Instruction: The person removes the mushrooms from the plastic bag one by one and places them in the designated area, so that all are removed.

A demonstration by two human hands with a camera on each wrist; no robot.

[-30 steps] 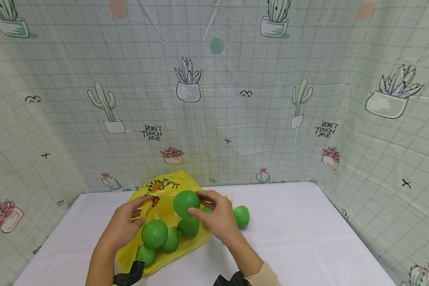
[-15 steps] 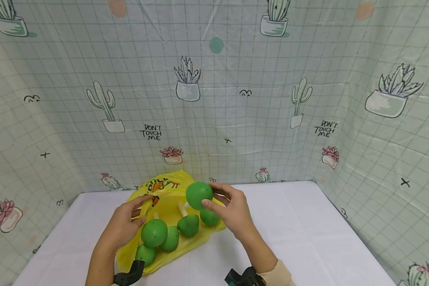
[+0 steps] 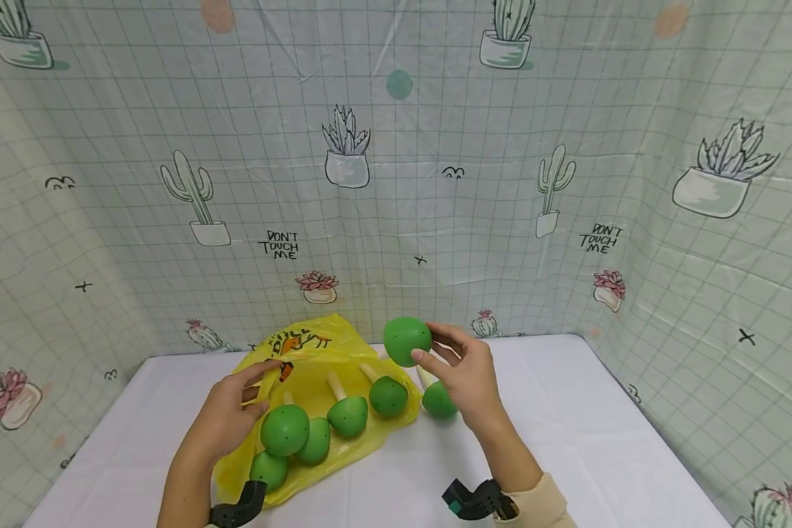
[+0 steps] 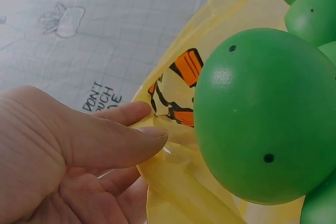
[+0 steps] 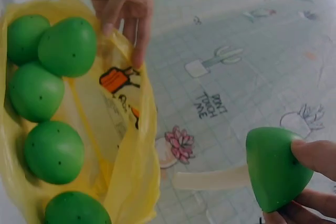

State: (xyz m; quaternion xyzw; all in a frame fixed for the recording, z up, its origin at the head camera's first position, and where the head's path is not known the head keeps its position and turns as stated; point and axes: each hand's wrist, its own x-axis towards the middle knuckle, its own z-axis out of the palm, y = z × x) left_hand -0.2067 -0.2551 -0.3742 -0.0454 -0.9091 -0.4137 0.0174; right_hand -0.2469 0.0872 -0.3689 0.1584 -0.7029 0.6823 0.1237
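Observation:
My left hand [image 3: 227, 414] pinches the rim of a yellow plastic bag [image 3: 353, 339] between thumb and fingers, at the bag's left side. Several toy mushrooms with green, black-dotted caps lie in the bag; the nearest mushroom [image 4: 268, 119] fills much of the left wrist view. Another green toy mushroom [image 3: 405, 341] is in my right hand [image 3: 470, 378], raised at the bag's right edge, with thumb and fingers gripping its cap. Its pale stem [image 5: 210, 178] points toward the bag in the right wrist view.
Beyond the bag's right edge, one more green mushroom [image 3: 438, 401] lies on the white tablecloth [image 3: 567, 440], partly behind my right hand. A cactus-printed curtain [image 3: 396, 183] stands upright behind the table and along both sides.
My right hand has moved right and a little up with its mushroom, from over the bag's middle to its right edge. My left hand stays at the rim.

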